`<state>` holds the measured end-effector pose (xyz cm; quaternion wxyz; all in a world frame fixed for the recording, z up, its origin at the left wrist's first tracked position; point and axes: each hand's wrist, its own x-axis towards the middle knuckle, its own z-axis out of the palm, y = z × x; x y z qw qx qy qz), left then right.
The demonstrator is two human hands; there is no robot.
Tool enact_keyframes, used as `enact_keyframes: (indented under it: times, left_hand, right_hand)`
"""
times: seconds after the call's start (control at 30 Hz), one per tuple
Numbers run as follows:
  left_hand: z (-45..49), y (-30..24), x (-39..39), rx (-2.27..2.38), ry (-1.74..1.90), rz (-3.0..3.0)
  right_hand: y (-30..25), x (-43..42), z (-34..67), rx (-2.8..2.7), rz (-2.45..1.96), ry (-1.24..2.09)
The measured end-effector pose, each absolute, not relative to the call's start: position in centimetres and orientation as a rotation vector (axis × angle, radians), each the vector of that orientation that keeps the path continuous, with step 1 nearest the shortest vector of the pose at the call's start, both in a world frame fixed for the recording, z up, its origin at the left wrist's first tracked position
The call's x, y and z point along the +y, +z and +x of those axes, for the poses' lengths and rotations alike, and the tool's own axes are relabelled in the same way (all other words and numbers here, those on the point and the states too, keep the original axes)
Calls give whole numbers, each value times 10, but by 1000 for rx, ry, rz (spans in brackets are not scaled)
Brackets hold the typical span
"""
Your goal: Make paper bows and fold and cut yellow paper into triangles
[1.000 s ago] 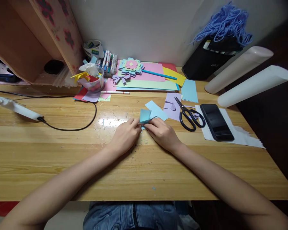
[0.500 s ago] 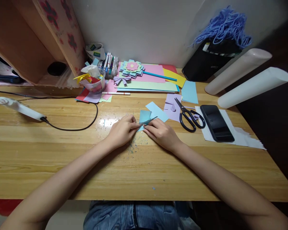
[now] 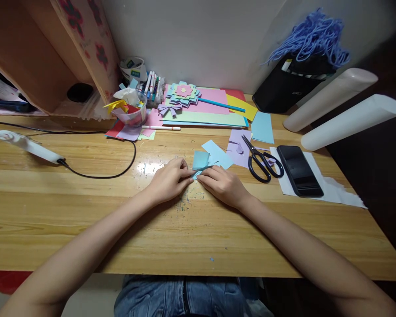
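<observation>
A small folded blue paper piece (image 3: 200, 160) stands up on the wooden desk (image 3: 86, 207) between my two hands. My left hand (image 3: 169, 179) pinches its left lower edge with closed fingers. From the right, my right hand (image 3: 221, 185) presses and pinches the same piece against the desk. A loose light blue paper scrap (image 3: 218, 153) lies just behind the folded piece.
Black scissors (image 3: 261, 160) lie on lilac paper right of my hands, with a black phone (image 3: 298, 171) on white paper beyond. Coloured sheets with a paper flower (image 3: 183, 93), a cup of scraps (image 3: 130, 113), markers, a corded white tool (image 3: 28, 146) and two white cylinders sit around.
Both hands stay pinched on the blue piece with only tiny finger shifts. The view has shifted slightly.
</observation>
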<state>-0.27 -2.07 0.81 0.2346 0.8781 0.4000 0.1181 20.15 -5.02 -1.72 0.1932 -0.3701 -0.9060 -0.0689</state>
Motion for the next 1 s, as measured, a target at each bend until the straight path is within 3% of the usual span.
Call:
enact_keyframes:
  times: [0.6,0.9,1.0]
  left_hand:
    - [4,5,-27,1255,355,2419]
    - [5,3,-27,1234,385,2421]
    - [4,3,-27,1205,418,2418]
  right_hand:
    - [-4,-46,209,-2595,-887,-3]
    - [12,-46,221,-2716,-921,-170]
    - [14,-40,233,-2620,-988,-78]
